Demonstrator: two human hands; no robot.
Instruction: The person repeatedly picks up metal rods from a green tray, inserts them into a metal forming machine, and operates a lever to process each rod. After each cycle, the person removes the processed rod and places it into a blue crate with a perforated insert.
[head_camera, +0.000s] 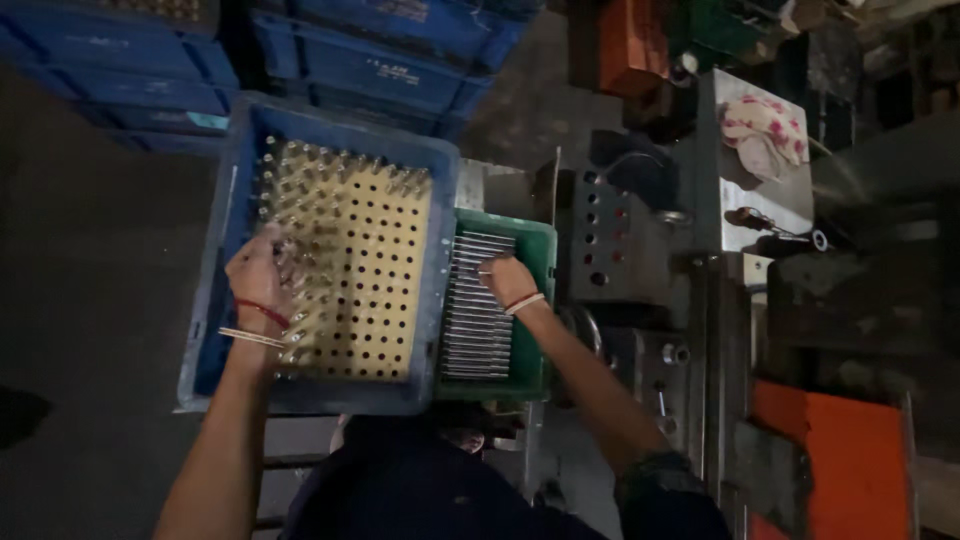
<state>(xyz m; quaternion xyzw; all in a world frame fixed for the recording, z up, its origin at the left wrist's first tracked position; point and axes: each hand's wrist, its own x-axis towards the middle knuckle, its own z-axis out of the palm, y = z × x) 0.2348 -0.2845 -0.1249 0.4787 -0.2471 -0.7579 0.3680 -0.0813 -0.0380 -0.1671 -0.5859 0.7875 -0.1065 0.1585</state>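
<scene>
Two bare hands. Left hand (258, 272) rests on tan hole board (375, 270) inside blue crate (215, 290), fingers curled among short metal pins (300, 170); cannot tell if it grips one. Right hand (508, 282) lies on row of long metal rods (478, 330) in one green tray (535, 300), fingers bent down; grip unclear. Pins, rods, holes too many to count. Crate and tray touch side by side. Dark open floor on left. Grey machine (640, 250) close on right. Blue crates behind cut off.
</scene>
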